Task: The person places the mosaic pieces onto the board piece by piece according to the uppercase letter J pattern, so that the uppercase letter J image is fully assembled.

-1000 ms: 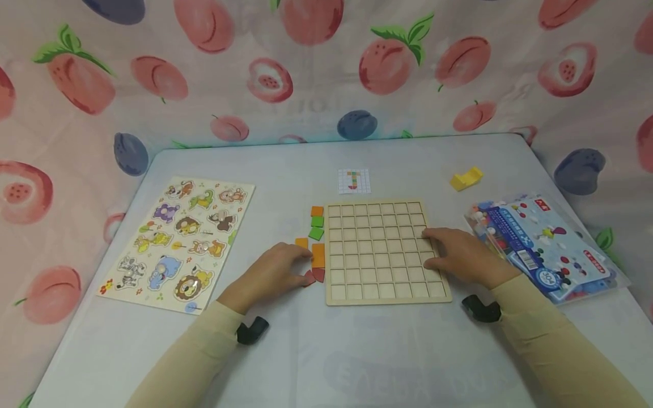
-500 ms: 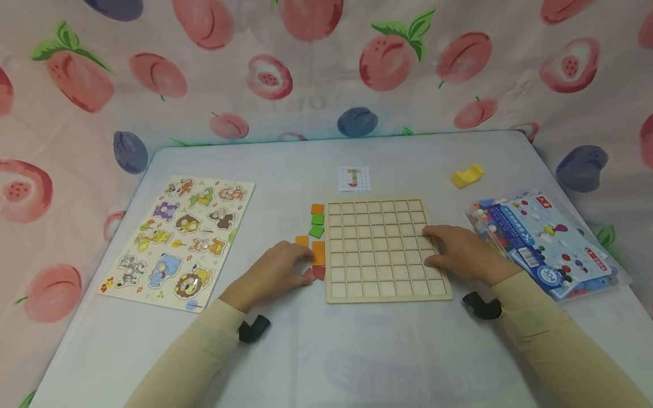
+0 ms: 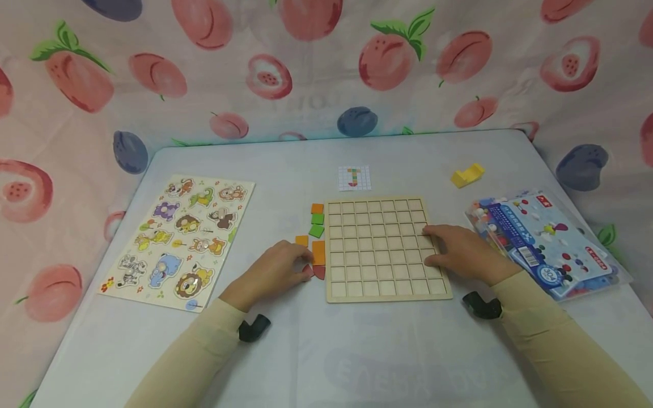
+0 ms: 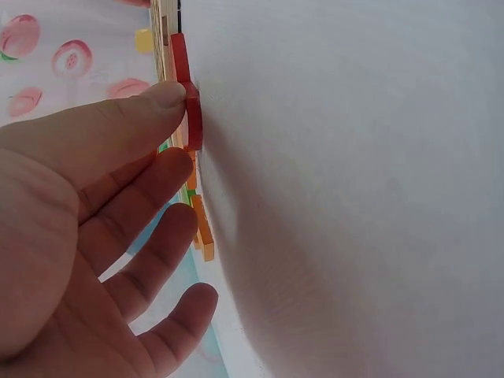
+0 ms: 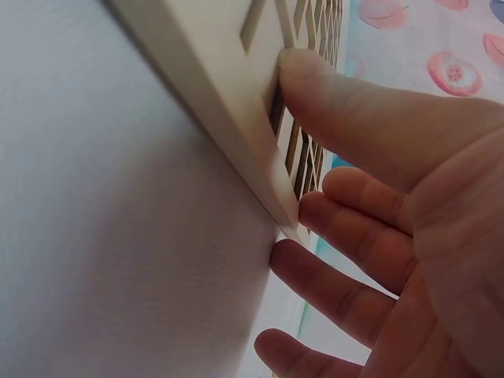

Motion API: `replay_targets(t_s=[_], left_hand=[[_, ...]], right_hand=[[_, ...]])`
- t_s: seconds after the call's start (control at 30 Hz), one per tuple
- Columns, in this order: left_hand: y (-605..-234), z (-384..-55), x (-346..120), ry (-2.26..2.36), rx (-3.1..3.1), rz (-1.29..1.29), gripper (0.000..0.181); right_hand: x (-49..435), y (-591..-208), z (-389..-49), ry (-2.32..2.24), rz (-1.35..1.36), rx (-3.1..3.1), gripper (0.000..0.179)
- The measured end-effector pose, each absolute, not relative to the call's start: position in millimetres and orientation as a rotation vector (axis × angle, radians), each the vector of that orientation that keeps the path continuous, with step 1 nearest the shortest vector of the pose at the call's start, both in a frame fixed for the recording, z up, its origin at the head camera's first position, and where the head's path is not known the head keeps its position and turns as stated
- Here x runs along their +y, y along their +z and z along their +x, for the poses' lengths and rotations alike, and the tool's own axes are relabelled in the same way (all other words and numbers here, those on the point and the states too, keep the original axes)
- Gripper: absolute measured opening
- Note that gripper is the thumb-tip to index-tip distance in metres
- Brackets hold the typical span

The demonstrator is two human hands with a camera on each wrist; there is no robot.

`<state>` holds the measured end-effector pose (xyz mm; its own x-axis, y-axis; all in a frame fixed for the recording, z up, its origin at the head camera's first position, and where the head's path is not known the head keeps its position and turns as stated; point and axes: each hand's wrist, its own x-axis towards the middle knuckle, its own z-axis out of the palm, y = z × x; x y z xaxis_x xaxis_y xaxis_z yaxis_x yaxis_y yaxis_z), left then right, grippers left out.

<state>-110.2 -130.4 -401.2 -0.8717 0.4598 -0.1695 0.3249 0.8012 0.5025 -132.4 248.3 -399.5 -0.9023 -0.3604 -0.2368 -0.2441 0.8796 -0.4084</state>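
In the head view my left hand (image 3: 272, 272) is left of the wooden grid board (image 3: 334, 297), with thumb and index finger at a small red curved-edged tile (image 4: 194, 122). The thumb tip lies against this tile; the index fingertip is hidden behind the thumb in the left wrist view. A second red tile (image 3: 319, 272) touches it. Beside them lie an orange tile (image 3: 318, 253), another orange tile (image 3: 301, 241) and green tiles (image 3: 316, 230). My right hand (image 3: 466, 255) rests on the board's right side, thumb on the grid, fingers loosely extended.
A pattern card (image 3: 354, 178) lies behind the board. The animal puzzle board (image 3: 178, 243) is at the left, and a clear pack of coloured beads (image 3: 548, 246) at the right. A yellow plastic piece (image 3: 467, 175) stands at the back right.
The left thumb and fingertips have shifted slightly at the red tile, which now shows less beside the thumb. The right hand stays on the board. The head view has moved a little.
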Motion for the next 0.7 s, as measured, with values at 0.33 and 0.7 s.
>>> replay_targets(t_s=[0.33, 0.7], left_hand=[[-400.6, -110.3, -131.4, 0.661, 2.723, 0.592, 0.019], [-396.8, -115.6, -134.9, 0.646, 2.747, 0.560, 0.031]], right_hand=[[248.6, -398.4, -132.9, -0.536, -0.452, 2.740, 0.068], [248.5, -397.2, -132.8, -0.534, -0.457, 2.740, 0.069]])
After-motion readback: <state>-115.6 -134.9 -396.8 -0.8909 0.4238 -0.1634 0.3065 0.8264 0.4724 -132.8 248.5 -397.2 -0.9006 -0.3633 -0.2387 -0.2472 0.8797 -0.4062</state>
